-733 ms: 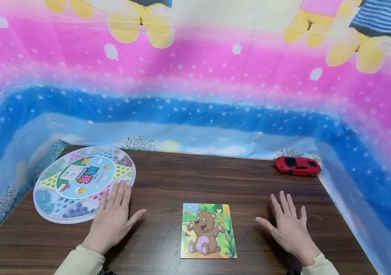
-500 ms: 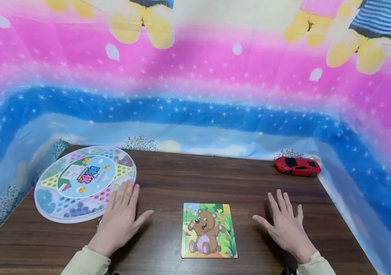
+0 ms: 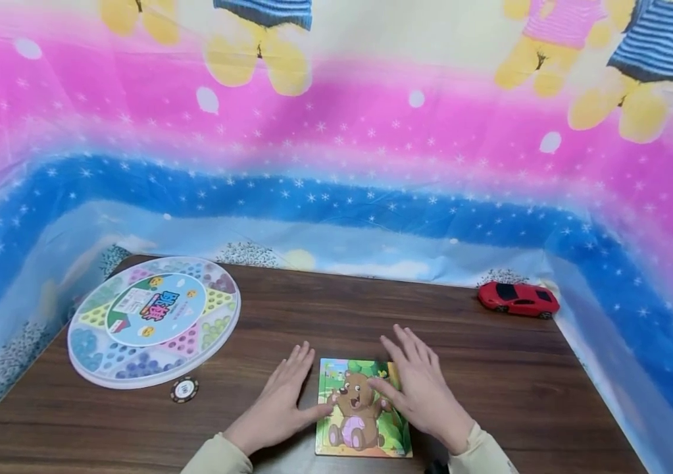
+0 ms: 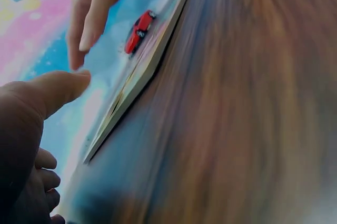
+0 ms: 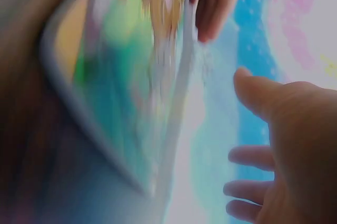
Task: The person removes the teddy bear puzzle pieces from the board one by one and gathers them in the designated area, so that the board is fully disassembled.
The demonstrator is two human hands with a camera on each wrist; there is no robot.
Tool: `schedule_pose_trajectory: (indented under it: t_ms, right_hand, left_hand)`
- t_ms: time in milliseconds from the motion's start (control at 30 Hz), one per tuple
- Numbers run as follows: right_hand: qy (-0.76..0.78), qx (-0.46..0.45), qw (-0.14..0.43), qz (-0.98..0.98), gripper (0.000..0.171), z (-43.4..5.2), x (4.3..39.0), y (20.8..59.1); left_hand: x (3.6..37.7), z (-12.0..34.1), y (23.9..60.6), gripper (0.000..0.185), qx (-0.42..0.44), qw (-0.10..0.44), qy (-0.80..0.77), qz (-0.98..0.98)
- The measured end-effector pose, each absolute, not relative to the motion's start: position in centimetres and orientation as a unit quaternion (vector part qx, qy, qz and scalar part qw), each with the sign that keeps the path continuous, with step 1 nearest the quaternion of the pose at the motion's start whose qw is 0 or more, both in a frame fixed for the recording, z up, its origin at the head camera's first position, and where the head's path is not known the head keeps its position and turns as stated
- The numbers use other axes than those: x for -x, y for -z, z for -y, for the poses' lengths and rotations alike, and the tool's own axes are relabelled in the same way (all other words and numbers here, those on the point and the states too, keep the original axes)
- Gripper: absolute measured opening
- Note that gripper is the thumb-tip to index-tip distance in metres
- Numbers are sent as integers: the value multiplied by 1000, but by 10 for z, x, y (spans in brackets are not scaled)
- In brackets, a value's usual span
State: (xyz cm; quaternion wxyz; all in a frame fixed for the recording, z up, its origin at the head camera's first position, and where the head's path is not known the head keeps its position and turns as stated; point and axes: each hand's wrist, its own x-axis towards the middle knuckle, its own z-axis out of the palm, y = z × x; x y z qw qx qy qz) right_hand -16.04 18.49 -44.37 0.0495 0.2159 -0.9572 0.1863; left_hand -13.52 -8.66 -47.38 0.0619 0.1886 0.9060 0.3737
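Note:
A square picture puzzle of a brown bear (image 3: 360,424) lies flat on the brown table, near its front. My left hand (image 3: 279,408) is at the puzzle's left side, fingers extended, with the thumb tip over its left edge. Over the puzzle's right part is my right hand (image 3: 425,395), its fingers straight and thumb spread, covering some of the picture. In the left wrist view the puzzle (image 4: 145,74) appears edge-on, apart from the thumb. The right wrist view shows the puzzle (image 5: 116,87) blurred, with a gap between it and my right hand (image 5: 305,124). Neither hand grips anything.
A round Chinese checkers set (image 3: 155,322) with a clear cover and coloured marbles lies at the back left. Just in front of it is a round chip (image 3: 185,390). A red toy car (image 3: 518,299) stands at the back right, beside the patterned cloth (image 3: 360,224).
Both hands have moved inward to the puzzle, the left from beside the checkers set and the right from the right side. The chip has come into view. The head view has shifted slightly.

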Motion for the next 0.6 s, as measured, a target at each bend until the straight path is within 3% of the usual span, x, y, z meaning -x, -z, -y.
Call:
schedule_pose_trajectory:
  t_ms: [300,600]
  right_hand:
    - [-200,-282,-2,938,57,-152,155,452]
    - [-203,-298,3,933,55,-147,156,456]
  left_hand:
    - [136,83,487,103,-215,48,-358,-907]
    - [134,81,489,99,-228,31,-315,-921]
